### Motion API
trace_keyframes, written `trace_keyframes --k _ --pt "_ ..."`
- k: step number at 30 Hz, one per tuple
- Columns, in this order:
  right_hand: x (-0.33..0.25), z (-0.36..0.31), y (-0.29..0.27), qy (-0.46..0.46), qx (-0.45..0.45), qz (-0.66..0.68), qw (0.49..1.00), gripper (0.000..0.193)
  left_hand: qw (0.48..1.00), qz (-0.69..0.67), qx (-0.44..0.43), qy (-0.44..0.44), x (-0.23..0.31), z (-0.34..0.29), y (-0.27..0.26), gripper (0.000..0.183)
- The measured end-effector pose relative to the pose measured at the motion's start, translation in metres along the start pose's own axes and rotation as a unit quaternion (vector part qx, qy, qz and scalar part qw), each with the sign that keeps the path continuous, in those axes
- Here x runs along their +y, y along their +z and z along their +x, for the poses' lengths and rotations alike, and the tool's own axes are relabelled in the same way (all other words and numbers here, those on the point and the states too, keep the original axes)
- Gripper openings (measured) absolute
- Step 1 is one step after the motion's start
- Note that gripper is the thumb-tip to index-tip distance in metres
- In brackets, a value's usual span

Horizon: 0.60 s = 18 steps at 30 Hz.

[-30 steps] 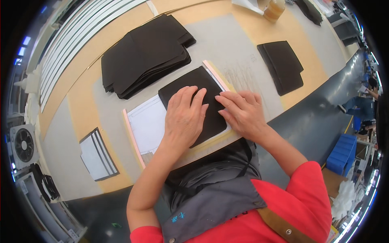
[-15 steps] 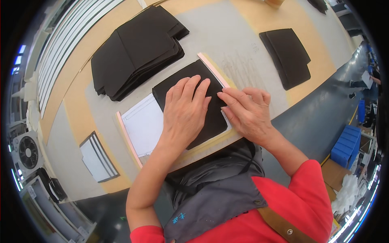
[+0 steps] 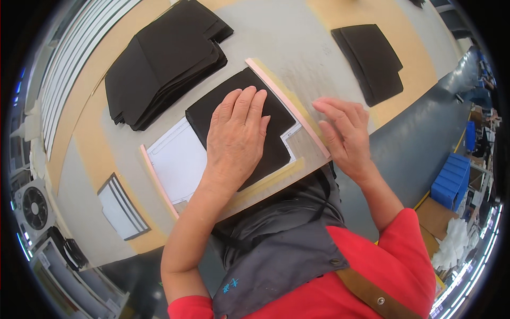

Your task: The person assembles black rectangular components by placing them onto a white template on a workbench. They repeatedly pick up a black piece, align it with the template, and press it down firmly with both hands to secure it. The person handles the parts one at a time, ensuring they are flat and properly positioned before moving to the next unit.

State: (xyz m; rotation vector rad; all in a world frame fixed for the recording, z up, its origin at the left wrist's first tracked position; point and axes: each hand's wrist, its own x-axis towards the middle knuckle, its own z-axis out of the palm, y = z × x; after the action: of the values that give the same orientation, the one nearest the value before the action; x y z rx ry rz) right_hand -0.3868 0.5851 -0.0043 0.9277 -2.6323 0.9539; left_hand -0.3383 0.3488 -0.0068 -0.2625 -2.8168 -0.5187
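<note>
My left hand lies flat over a black flat panel with a notched lower right corner, its fingers stretched out. Under the panel is a white sheet with printed lines, showing mostly on the left. A pink strip runs along the panel's right side, and another pink strip edges the sheet on the left. My right hand hovers just right of the right strip, thumb and fingers apart, with nothing between them.
A thick stack of black panels lies at the back left of the table. A smaller black stack is at the right. Near the left edge sits a white, black-striped piece. A fan and blue crates stand beyond the table.
My right hand has let go of the panel's right edge and moved right, its fingers spreading. My left hand stays on the panel. The whole view has shifted slightly.
</note>
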Motion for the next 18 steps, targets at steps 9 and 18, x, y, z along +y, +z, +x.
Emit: trace_keyframes --k 9,18 --pt "0.0011 -0.0006 0.002 -0.055 0.006 -0.023 0.998 0.03 1.0 0.022 0.005 -0.012 0.007 0.0008 0.007 0.046" --pt "0.0017 -0.0041 0.0059 -0.082 0.008 -0.032 0.996 0.027 1.0 0.021 0.001 -0.014 0.0082 0.0012 0.0058 0.046"
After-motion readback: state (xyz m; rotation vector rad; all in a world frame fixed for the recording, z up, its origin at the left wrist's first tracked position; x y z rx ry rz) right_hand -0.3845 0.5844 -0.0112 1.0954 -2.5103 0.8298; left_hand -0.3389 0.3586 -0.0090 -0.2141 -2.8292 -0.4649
